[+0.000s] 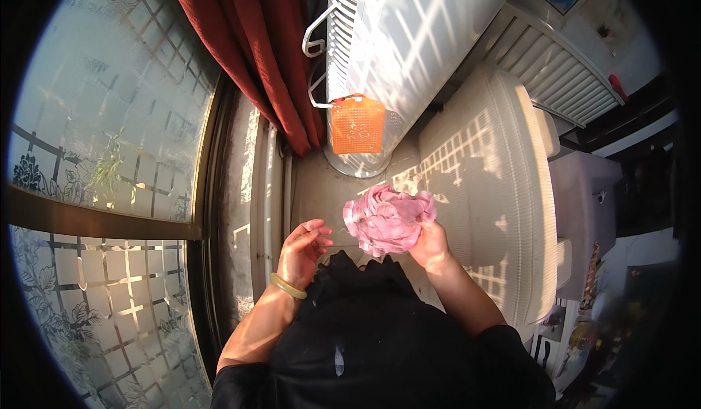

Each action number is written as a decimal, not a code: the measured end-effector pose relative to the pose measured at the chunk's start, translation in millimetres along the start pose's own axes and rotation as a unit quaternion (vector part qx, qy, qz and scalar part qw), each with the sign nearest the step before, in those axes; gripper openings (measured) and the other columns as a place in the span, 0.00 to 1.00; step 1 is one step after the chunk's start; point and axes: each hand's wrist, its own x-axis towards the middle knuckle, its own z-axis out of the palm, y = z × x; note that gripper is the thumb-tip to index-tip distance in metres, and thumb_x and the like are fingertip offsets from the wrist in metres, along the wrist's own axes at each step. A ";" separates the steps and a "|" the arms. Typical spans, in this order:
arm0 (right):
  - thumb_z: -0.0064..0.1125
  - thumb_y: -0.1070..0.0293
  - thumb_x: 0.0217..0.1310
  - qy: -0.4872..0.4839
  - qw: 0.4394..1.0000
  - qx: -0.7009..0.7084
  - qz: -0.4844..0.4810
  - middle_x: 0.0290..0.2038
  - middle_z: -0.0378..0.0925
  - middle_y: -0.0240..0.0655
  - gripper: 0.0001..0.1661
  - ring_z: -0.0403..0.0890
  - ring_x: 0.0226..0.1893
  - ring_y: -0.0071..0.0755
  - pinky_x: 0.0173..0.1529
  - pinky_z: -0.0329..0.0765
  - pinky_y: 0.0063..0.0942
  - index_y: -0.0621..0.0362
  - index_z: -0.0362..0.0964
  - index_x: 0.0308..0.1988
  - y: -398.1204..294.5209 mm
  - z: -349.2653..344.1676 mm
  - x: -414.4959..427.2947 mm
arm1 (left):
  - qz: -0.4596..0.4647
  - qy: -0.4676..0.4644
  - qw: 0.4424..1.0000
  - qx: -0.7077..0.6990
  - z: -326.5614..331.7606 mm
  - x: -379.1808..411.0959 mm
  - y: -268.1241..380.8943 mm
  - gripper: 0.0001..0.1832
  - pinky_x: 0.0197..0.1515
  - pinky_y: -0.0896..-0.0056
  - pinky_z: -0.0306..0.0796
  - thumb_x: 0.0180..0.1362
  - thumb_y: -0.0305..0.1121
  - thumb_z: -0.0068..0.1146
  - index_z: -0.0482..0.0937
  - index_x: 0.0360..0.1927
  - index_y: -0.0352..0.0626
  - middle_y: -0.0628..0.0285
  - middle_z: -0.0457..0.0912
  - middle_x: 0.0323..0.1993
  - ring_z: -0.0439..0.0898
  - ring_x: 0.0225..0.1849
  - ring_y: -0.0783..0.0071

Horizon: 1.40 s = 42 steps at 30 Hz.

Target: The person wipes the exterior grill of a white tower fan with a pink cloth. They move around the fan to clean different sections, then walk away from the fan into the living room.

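My right hand [430, 247] grips a bunched piece of thin pink fabric [389, 217] by its right side, in front of my body. The fabric is crumpled into loose folds, and a gathered edge shows at its left. Apart from the fabric, to its left, my left hand [303, 249] is raised with fingers loosely curled and nothing clearly visible in them. A pale yellow-green bangle [287, 287] circles my left wrist. Below both hands is the black garment [372, 332] that I wear.
Ahead stands a tall white unit [405, 42] with slatted side, bearing an orange perforated plastic piece [357, 127]. Red curtains [241, 42] and a patterned glass window [109, 151] are at left. A beige ribbed upholstered piece [482, 201] borders the right. Tiled floor [312, 190] shows between.
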 end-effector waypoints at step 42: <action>0.53 0.56 0.66 -0.113 0.979 -0.059 -0.160 0.58 0.70 0.39 0.23 0.69 0.61 0.40 0.67 0.62 0.41 0.54 0.63 0.56 -4.3 73.1 -43.5 | -0.007 -0.236 0.965 0.112 31.1 -25.0 38.0 0.27 0.57 0.71 0.66 0.63 0.37 0.52 0.68 0.64 0.37 0.62 0.76 0.58 0.74 0.59 0.72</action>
